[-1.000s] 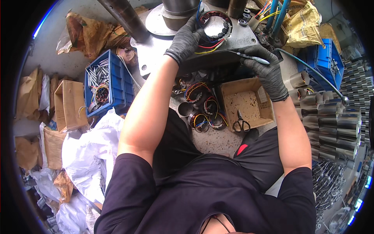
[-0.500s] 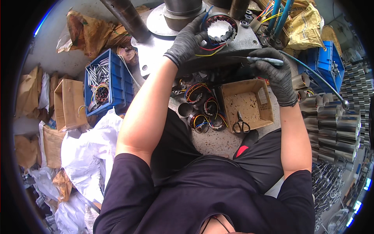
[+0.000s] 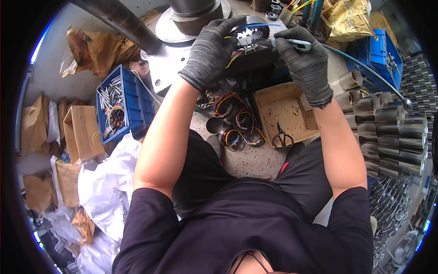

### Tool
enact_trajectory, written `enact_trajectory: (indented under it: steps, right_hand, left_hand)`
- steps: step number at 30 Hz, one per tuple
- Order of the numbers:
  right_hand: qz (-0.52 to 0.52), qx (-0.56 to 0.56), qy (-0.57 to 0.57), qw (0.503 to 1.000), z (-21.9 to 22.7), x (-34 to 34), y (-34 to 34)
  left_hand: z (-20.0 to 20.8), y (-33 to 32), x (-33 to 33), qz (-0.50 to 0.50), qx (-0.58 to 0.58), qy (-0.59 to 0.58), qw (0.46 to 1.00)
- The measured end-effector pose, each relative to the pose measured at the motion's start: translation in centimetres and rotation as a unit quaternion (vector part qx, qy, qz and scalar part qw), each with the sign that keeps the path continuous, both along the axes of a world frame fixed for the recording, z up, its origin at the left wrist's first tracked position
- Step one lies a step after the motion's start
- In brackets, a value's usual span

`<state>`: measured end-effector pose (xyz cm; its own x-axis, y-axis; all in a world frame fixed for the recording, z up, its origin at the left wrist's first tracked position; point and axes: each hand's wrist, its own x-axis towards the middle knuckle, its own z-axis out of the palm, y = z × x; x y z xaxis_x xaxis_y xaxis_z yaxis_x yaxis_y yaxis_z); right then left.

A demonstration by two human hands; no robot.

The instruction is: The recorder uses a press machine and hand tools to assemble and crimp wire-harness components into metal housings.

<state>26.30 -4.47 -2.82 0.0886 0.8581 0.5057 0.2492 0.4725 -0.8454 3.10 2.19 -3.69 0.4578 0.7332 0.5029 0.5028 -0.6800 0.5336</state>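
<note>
My left hand (image 3: 208, 54), in a dark grey glove, grips a motor stator (image 3: 249, 38) at the front of the metal machine plate. The stator is tilted, so its white-lined slots show, and coloured lead wires hang from its near side. My right hand (image 3: 305, 64), gloved too, is closed around a slim tool with a pale handle (image 3: 301, 44). Its tip end points left and meets the stator's right side, close to a blue wire. A thin blade cannot be made out clearly against the dark background.
Below the plate sit several wound stators (image 3: 244, 118) and a cardboard box (image 3: 283, 107) with black scissors (image 3: 283, 137). A blue crate (image 3: 130, 102) of metal shafts stands left. Right are stacked metal cylinders (image 3: 388, 137) and a ball-ended lever (image 3: 407, 105). A thick post (image 3: 123, 23) rises far left.
The stator has tipped up in my left hand, and that hand has turned over its edge. My right hand has moved left and up, bringing the tool to the stator.
</note>
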Motion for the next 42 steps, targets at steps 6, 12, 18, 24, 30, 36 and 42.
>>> enact_trajectory:
  steps: [6,12,18,24,30,36,42]
  right_hand:
    - [-0.026,0.011,-0.067,0.997,-1.0,-0.5,0.8]
    - [-0.023,0.076,-0.137,0.987,-1.0,-1.0,1.0]
    - [-0.040,0.095,-0.169,0.980,-1.4,-2.3,1.0]
    - [-0.003,0.122,-0.183,0.975,-3.2,-2.0,1.4]
    - [0.004,0.131,-0.228,0.965,-6.2,-2.1,2.6]
    - [-0.051,0.203,-0.163,0.964,-2.7,-1.7,1.3]
    - [0.005,0.080,-0.097,0.992,-1.7,1.1,-0.8]
  left_hand:
    - [0.2,-0.6,0.5,0.021,-0.052,-0.019,0.998]
    - [-0.2,-0.7,0.6,0.053,-0.032,-0.009,0.998]
    - [-0.6,-0.2,1.2,0.103,0.005,-0.002,0.995]
    - [0.5,-0.8,1.3,0.099,-0.050,-0.019,0.994]
    - [0.4,-1.0,1.7,0.082,-0.063,-0.024,0.994]
    - [0.5,-1.1,1.4,0.071,-0.057,-0.019,0.996]
    - [0.1,-0.6,0.7,0.060,-0.074,-0.117,0.989]
